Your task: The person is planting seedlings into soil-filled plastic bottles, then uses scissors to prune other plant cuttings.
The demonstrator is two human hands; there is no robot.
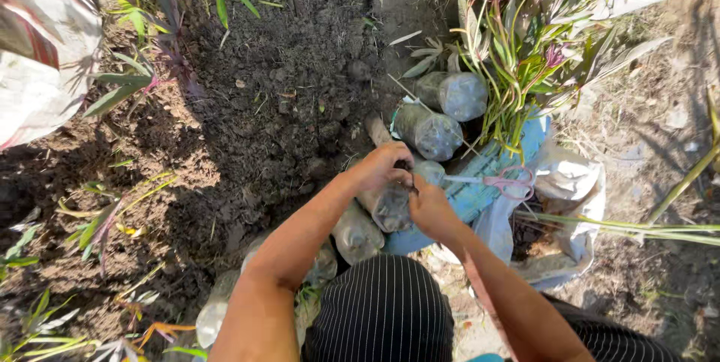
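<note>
- A clear plastic grow bag [391, 204], packed with dark soil, is being held low in the middle of the view, just above the person's striped lap [382, 309]; the left hand [384, 166] is being closed over its top end, while the right hand [429, 208] is being pressed against its right side; whether the right fingers are being wrapped fully round it cannot be told.
- Two filled bags [439, 115] are being kept lying beside a bundle of leafy cuttings [525, 47], with more filled bags [352, 234] being kept by the left forearm; so a good part of the filling is being judged as done.
- Pink-handled scissors [504, 181] are being left untouched on a blue board [487, 175], just right of the hands.
- A heap of loose dark soil [300, 70] and many cuttings are being left unused; much is therefore being judged as outstanding; no cutting is being seen in the held bag.
</note>
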